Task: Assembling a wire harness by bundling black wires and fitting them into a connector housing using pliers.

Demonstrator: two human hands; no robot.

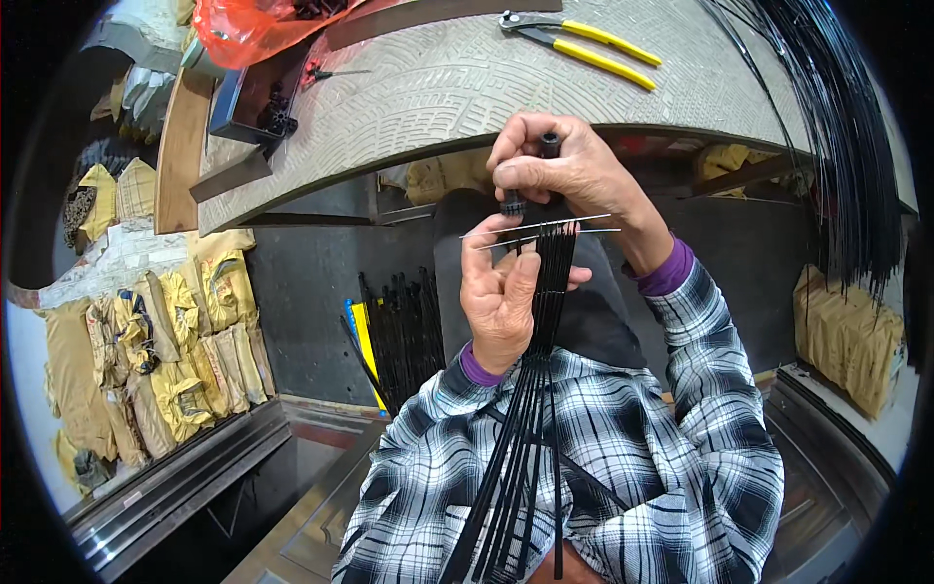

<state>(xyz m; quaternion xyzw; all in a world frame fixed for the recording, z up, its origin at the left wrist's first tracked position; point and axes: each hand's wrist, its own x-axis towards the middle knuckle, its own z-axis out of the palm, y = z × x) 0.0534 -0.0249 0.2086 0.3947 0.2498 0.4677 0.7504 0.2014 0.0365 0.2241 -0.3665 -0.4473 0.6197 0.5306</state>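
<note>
Head view, curled right hand (581, 170) gripping tube (551, 144), rods (555, 263) held across half-curled left hand (496, 307)

black strips (553, 268): bundled, splayed below | silver rods (533, 226): thin, crosswise | black cylinder (551, 147): held

From here I am finding no legible word, number or sign; the yellow and tan wrappings (227, 284) at the left are showing some dark and reddish marks, but these are looking too small and blurred for me to read.
</note>
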